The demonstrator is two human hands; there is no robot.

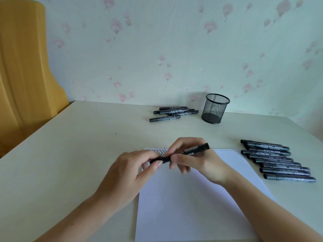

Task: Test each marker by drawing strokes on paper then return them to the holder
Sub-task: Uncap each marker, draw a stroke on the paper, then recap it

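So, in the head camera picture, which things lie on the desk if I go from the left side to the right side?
Left hand → small group of markers → right hand holding a marker → mesh holder → row of markers. The paper spans beneath both hands, so it is omitted.

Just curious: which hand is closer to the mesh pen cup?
Right. The right hand is below the pen cup, slightly left; the left hand sits farther left and nearer the person.

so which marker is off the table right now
The marker gripped in both hands, left hand and right hand, above the paper. All the others lie flat on the table in two groups.
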